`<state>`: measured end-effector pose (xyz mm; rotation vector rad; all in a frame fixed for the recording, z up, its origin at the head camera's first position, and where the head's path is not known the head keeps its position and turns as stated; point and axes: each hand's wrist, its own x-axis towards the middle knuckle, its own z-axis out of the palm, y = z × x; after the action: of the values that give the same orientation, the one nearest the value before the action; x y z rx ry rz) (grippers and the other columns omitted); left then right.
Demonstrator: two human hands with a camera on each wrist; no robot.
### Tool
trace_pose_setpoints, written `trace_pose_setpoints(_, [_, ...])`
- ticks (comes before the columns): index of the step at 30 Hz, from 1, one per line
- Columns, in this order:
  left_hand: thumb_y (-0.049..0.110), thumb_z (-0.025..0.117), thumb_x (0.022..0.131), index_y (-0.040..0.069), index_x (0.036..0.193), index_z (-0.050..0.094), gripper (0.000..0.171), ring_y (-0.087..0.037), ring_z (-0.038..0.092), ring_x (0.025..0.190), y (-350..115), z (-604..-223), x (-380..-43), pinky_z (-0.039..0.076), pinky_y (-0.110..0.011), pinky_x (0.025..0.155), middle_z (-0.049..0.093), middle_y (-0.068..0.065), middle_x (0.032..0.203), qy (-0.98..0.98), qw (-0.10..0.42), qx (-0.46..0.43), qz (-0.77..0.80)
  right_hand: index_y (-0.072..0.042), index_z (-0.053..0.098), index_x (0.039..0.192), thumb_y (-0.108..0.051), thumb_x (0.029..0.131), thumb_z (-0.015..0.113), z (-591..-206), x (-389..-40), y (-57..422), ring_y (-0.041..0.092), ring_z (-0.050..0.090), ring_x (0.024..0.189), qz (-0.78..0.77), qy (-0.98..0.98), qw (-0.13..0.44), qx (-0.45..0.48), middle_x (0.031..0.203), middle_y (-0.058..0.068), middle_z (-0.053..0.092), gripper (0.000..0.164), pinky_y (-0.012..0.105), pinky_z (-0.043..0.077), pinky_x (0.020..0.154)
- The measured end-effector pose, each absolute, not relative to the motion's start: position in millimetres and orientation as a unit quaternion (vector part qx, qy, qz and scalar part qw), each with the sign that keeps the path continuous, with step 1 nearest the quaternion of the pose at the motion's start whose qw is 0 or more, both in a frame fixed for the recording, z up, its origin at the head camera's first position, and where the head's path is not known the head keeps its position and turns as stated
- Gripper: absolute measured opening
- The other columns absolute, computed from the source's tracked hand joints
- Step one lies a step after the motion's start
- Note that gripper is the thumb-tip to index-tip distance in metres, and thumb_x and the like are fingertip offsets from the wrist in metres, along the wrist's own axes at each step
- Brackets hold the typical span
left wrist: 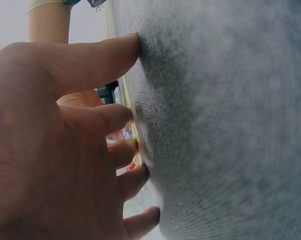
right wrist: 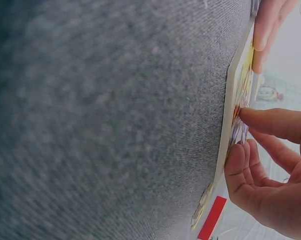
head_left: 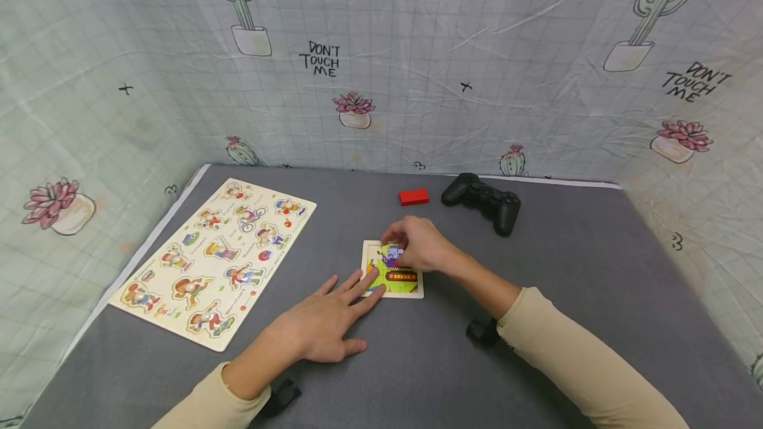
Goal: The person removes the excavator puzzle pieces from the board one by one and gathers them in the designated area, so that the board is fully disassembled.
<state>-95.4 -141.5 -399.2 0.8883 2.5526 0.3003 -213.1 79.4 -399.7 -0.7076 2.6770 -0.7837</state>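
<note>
A small framed jigsaw puzzle (head_left: pixel 401 293) with a yellow-green picture of a tracked digger lies flat on the grey table. My left hand (head_left: pixel 324 323) is spread with straight fingers, its fingertips (head_left: pixel 371 277) resting on the board's left side. At the board's upper right, my right hand (head_left: pixel 420 243) has bent fingers and thumb around a blue-and-lilac puzzle piece (head_left: pixel 393 254), low over the picture. In the right wrist view, the thumb (right wrist: pixel 255 117) and curled fingers meet the printed surface, and the fingers partly hide the piece.
A large wooden board (head_left: pixel 223 270) with cartoon figures lies at the left. Behind the puzzle sits a red block (head_left: pixel 414 196), with a black game controller (head_left: pixel 483 201) to its right. Printed cloth walls (head_left: pixel 411 51) rise at the back and sides of the table (head_left: pixel 566 250).
</note>
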Motion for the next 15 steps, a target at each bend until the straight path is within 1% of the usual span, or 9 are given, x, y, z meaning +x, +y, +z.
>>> trace_pose_setpoints(7, [0.045,0.069,0.098,0.021,0.167,0.025,0.086,-0.026,0.008,0.164,-141.4,-400.9,-95.5,0.016,-0.058,0.129,0.003,0.000,0.178,0.919,0.208,0.319,0.102,-0.014,0.080,0.110,-0.002,0.080,0.086,-398.3,-214.9,78.0,0.015,0.059,0.084,-0.266,0.924,0.138,-0.239,0.095,0.003,0.068,0.033,0.028,0.051,0.074])
trace_pose_setpoints(15, [0.045,0.069,0.098,0.020,0.167,0.026,0.086,-0.027,0.009,0.164,-142.6,-402.8,-94.5,0.018,-0.059,0.129,0.004,-0.001,0.178,0.921,0.199,0.322,0.098,-0.010,0.080,0.110,-0.003,0.079,0.086,-398.7,-216.3,77.6,0.012,0.060,0.079,-0.269,0.920,0.128,-0.256,0.093,0.005,0.069,0.032,0.025,0.051,0.071])
